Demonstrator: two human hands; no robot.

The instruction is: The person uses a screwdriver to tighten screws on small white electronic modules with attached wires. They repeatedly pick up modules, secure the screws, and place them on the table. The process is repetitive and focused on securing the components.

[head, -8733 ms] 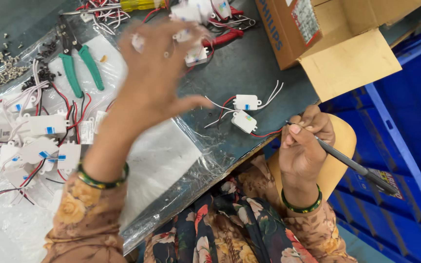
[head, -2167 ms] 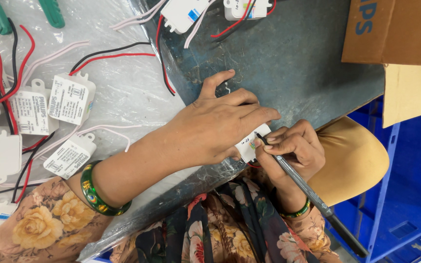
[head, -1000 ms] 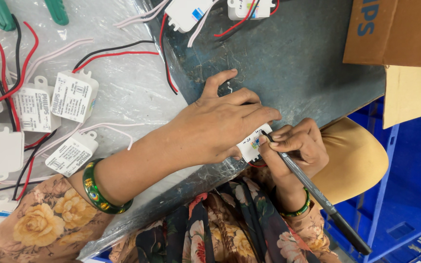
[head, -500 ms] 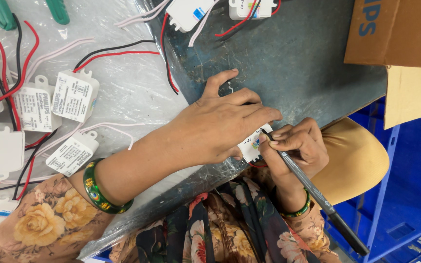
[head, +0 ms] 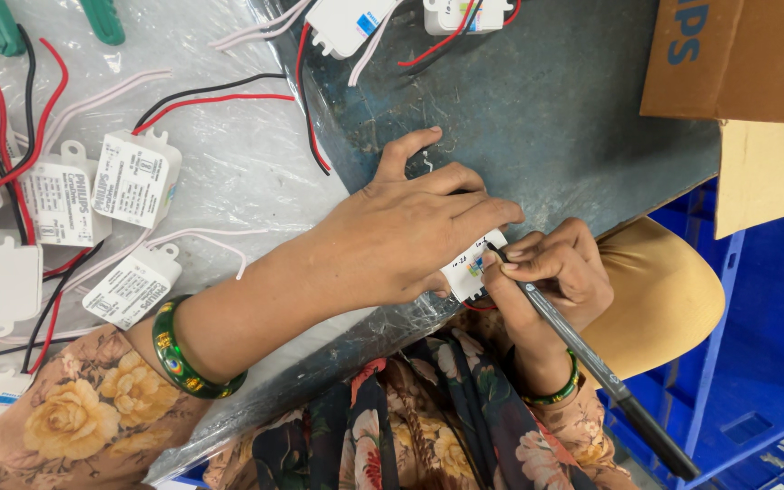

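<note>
My left hand lies palm down at the near edge of the dark grey table and pins a small white box-shaped module under its fingers. My right hand grips a long dark pen, whose tip rests on the module's white face beside some handwritten marks. Red wire shows just under the module. A green bangle sits on each wrist.
Several white modules with red, black and white wires lie on clear plastic sheet at the left. Green-handled pliers lie at the top left. A cardboard box stands top right, above blue plastic crates.
Long ago my left hand was raised in the air; it now presses the module down. Over the last second the pen tip has shifted slightly across the module's face.
</note>
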